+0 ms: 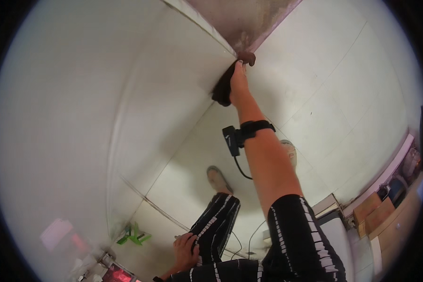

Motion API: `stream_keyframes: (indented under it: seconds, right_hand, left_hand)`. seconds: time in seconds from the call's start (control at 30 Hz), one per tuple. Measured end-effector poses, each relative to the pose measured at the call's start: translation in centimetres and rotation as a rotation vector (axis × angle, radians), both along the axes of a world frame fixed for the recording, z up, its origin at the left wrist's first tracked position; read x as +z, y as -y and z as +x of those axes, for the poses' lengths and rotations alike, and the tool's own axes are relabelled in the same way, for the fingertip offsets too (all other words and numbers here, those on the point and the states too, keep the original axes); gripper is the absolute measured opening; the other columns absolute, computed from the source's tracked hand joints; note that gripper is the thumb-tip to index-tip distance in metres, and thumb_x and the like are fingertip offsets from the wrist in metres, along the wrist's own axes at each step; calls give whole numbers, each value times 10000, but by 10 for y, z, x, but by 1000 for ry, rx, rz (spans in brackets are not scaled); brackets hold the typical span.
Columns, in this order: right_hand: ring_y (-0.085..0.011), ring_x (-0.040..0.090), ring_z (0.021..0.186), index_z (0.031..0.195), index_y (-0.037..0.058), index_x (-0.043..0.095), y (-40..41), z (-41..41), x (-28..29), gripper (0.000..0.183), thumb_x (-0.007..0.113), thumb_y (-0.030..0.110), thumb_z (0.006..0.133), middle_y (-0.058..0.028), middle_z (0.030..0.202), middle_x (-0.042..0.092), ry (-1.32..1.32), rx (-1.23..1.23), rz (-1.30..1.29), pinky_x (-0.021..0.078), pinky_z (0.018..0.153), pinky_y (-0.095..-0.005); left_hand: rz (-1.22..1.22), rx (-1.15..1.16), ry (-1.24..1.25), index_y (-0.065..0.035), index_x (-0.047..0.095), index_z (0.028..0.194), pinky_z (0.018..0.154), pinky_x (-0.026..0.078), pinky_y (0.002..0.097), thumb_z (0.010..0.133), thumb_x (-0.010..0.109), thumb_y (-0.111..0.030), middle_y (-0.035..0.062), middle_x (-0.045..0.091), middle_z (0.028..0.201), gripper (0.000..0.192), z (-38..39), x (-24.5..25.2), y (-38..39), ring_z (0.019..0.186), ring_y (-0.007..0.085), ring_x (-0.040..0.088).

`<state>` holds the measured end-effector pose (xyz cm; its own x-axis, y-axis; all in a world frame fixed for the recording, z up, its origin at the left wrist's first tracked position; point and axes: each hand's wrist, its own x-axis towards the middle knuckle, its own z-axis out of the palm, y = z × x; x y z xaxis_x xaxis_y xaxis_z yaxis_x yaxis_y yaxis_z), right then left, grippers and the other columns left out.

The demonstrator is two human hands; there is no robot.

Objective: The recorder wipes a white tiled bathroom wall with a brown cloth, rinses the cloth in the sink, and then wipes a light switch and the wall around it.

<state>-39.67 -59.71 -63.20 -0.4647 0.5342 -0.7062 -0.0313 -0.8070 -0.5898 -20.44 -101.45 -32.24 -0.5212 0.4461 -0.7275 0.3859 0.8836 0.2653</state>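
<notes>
My right arm reaches far ahead, and my right hand (pixel 239 83) grips a dark brown cloth (pixel 222 88). The cloth lies along the foot of a pale wall panel (pixel 172 88), where the panel meets the floor near a corner. A reddish-brown end of it shows past my fingertips. Around the forearm sits a black strap with a small device (pixel 231 141), from which a cable hangs. My left hand (pixel 186 251) rests on my left leg in striped black trousers (pixel 215 222), with no held thing visible.
Below me are pale floor tiles (pixel 303 98) and my shoes (pixel 218 179). A bright green object (pixel 135 235) stands on the floor at lower left. Cardboard boxes (pixel 368 209) and a wooden drawer front (pixel 398 225) are at right. Thin cables (pixel 251 239) run between my legs.
</notes>
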Motion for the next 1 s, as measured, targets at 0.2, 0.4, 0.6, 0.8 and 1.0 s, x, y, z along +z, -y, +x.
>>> stream_keyframes:
  seconds: [0.2,0.4,0.6,0.8,1.0]
  right_hand:
    - [-261,221,1364,1476,74,125,119,7,-17,744,365,531,940,-111,1513,188,-101,19,-237,187,1115,-374]
    - [-260,87,1418,1490,111,39,230,29,11,809,355,589,918,-101,1551,77,-218,215,-647,104,1129,-428]
    - [-284,94,1411,1491,130,34,126,21,-22,864,414,616,886,-101,1546,105,22,257,-544,92,1126,-469]
    - [-245,394,1250,1446,92,241,1,2,-19,642,398,463,946,-98,1406,375,-53,123,-146,340,1033,-378]
    - [-295,299,1322,1463,96,189,34,-3,-21,651,342,455,942,-125,1463,288,57,112,-200,252,1074,-421]
  left_hand:
    - [-47,-30,-5,-73,595,1102,938,351,451,716,615,-143,109,552,1158,392,-5,1,-9,1097,320,498]
    - [-46,-43,5,-86,597,1095,925,363,435,711,621,-147,89,559,1144,390,-10,-5,-14,1084,300,510]
    - [-69,-50,2,-90,608,1067,920,363,429,714,624,-155,83,563,1123,359,-13,-3,-15,1072,289,516]
    - [-94,-26,-44,-95,610,1070,925,354,421,717,627,-154,78,562,1123,359,-25,1,-5,1077,287,515]
    - [-108,-9,-50,-95,611,1072,928,355,420,713,626,-149,80,560,1134,363,-26,2,-2,1086,292,514]
